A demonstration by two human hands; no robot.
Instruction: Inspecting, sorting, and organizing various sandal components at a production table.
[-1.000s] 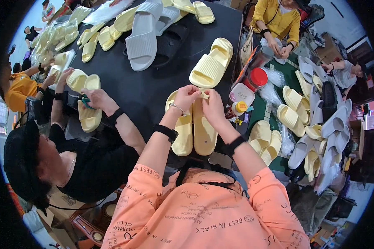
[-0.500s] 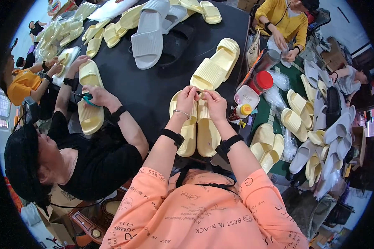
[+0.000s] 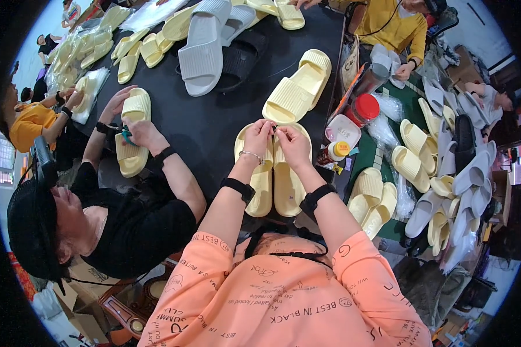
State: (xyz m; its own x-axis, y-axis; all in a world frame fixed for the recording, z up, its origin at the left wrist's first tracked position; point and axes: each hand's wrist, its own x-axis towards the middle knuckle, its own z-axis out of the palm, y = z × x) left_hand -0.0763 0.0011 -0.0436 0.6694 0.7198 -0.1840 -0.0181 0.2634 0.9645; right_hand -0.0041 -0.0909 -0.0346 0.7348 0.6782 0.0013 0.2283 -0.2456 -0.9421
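Note:
Two pale yellow slide slippers lie side by side at the table's near edge, a left slipper and a right slipper. Above their straps, my left hand and my right hand meet with fingertips pinched together. A small dark thing, too small to name, shows between the fingers of both hands. Just beyond them another yellow slipper pair overlaps, one on the other. My hands hide part of the near pair's straps.
A person at my left holds a yellow slipper and a teal-handled tool. Grey slippers lie at the back of the black table. To the right stand a red-lidded jar, a yellow-capped bottle and several slippers.
My hands stay pinched in nearly the same place. The left co-worker's slipper has shifted slightly right. At the far right, the person in yellow has one hand farther left, on the table.

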